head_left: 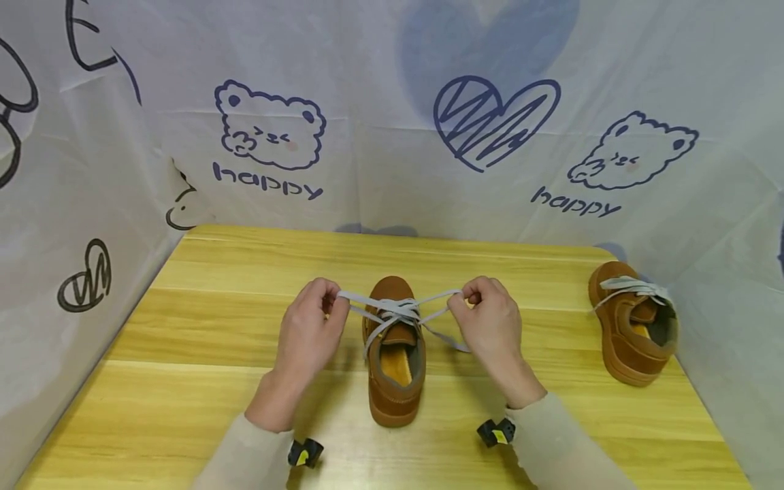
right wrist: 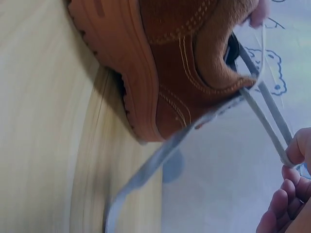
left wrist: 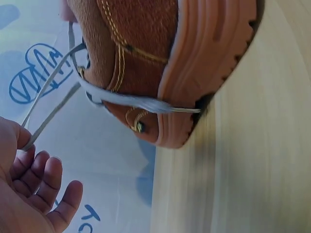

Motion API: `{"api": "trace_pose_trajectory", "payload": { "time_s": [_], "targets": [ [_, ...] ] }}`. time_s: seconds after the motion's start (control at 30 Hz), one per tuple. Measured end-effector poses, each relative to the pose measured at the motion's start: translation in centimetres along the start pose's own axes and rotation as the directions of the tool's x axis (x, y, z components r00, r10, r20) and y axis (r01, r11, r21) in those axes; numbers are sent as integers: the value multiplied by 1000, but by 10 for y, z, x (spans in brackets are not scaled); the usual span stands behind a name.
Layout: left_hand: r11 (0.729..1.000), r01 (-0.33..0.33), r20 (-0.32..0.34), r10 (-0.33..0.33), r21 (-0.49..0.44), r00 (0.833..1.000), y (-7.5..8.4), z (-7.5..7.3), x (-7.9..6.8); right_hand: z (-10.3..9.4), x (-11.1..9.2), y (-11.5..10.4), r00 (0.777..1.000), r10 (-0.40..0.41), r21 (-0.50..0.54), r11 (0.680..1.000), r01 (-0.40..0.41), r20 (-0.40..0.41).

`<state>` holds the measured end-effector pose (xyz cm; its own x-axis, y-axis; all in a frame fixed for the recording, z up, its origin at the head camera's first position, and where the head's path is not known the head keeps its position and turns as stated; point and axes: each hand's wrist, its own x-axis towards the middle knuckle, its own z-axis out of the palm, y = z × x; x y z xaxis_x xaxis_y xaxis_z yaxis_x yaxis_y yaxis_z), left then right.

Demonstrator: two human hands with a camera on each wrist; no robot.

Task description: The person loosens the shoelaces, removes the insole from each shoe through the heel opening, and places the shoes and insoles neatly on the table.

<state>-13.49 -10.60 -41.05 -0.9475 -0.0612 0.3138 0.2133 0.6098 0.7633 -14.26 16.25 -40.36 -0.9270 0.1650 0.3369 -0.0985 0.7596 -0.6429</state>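
Fingers (head_left: 327,292) seemingly pinching lace loops (head_left: 367,299)

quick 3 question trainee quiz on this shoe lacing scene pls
1. True or false: the left hand and the right hand each pinch a loop of the grey lace.
2. How many brown shoes are on the wooden table?
3. Where is the second shoe? A) at the table's right edge B) stacked on the centre shoe

Key: 1 true; 2 two; 3 A
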Motion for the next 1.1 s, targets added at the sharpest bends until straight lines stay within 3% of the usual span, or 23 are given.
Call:
{"api": "trace_pose_trajectory", "payload": {
  "time_s": [0.37,0.6,0.93,1.1],
  "targets": [
    [999,50,-84,-49,15,995,-11,-16,2,-12,6,19,998,26,-6,1000,-27,-63],
    [994,94,-102,-89,47,991,-20,-30,5,-20,12,35,994,55,-6,998,-56,-90],
    [980,180,-128,-168,82,977,-38,-46,10,-27,18,57,991,124,-4,992,-124,-58],
    [972,219,-175,-201,85,964,-47,-56,13,-31,21,65,989,148,-26,989,-148,-8]
  ]
}}
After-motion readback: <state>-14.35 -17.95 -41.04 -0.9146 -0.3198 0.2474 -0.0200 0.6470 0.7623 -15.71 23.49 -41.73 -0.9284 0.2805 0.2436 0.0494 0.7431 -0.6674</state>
